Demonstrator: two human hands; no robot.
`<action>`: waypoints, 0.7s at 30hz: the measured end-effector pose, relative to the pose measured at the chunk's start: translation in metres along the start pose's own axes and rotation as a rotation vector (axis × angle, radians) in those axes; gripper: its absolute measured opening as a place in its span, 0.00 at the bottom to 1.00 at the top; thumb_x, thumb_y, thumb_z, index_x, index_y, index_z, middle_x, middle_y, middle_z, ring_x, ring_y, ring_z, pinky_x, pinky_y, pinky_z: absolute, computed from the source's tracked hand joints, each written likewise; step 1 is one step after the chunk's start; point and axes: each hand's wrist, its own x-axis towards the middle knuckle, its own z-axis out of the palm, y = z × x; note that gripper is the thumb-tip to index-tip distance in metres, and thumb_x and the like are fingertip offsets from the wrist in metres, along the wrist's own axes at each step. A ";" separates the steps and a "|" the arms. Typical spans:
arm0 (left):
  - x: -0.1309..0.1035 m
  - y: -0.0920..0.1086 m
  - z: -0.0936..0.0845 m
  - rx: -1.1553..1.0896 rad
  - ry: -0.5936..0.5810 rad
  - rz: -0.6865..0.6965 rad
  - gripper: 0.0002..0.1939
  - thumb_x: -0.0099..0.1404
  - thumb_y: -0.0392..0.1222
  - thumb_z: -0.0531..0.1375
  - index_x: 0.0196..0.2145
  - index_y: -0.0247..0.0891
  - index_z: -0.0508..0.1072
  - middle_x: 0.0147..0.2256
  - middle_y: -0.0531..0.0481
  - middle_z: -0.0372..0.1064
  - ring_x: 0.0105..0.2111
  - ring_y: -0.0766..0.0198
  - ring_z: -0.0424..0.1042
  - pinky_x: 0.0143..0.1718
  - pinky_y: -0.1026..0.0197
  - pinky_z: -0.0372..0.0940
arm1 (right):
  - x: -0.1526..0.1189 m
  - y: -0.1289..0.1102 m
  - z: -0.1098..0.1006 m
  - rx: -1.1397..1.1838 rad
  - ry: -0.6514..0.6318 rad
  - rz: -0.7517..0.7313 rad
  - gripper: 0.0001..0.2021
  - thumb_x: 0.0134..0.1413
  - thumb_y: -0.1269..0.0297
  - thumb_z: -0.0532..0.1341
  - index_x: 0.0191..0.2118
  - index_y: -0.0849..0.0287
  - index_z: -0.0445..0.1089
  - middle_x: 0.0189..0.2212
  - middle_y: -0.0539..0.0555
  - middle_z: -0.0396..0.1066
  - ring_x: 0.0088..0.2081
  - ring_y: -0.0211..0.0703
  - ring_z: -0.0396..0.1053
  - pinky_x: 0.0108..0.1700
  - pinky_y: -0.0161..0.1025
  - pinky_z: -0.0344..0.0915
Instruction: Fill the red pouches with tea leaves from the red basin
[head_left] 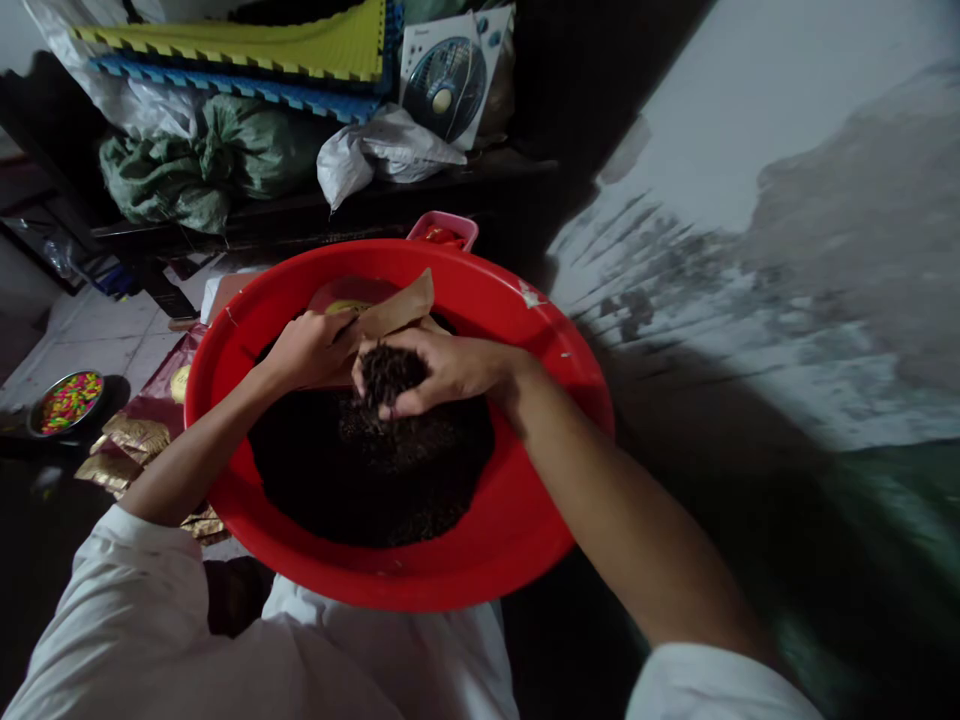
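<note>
A large red plastic basin [525, 520] sits in front of me with dark, loose, crumbly material [360, 480] spread over its bottom. Inside the far left part of the basin, my left hand [311, 345] is closed on a brown paper packet [403, 305], whose flap sticks up to the right. My right hand [457, 365] is cupped around a clump of the dark crumbly material, right beside the packet. Its thumb lies on the near side of the clump. Behind the packet, a reddish item with a yellow patch [349, 306] is partly hidden.
A pink container [450, 228] stands behind the basin. Left are a bowl of colourful pieces [71, 403] and gold-and-maroon packets [135, 440]. A shelf beyond holds green sacks [255, 150], foam mats [247, 50] and a fan box [450, 80]. A stained wall [750, 250] borders the right.
</note>
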 end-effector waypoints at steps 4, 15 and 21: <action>-0.001 -0.002 -0.001 -0.023 -0.011 0.044 0.14 0.72 0.42 0.54 0.46 0.38 0.79 0.35 0.44 0.78 0.32 0.61 0.74 0.33 0.62 0.63 | 0.007 0.010 -0.002 -0.220 0.427 -0.109 0.18 0.53 0.54 0.70 0.46 0.56 0.71 0.44 0.54 0.74 0.48 0.50 0.72 0.58 0.50 0.68; 0.002 -0.009 -0.001 -0.102 0.046 -0.007 0.18 0.74 0.44 0.53 0.52 0.39 0.79 0.41 0.44 0.80 0.35 0.61 0.76 0.34 0.63 0.63 | 0.012 0.013 0.000 -0.463 0.599 -0.215 0.20 0.53 0.63 0.70 0.52 0.53 0.72 0.51 0.55 0.72 0.54 0.49 0.71 0.63 0.53 0.67; 0.002 -0.012 -0.003 -0.086 0.038 -0.017 0.13 0.72 0.45 0.57 0.45 0.37 0.79 0.33 0.46 0.77 0.28 0.64 0.70 0.29 0.64 0.56 | 0.014 -0.001 0.019 -0.208 0.507 -0.187 0.14 0.58 0.60 0.67 0.48 0.57 0.73 0.49 0.55 0.72 0.48 0.43 0.76 0.51 0.44 0.76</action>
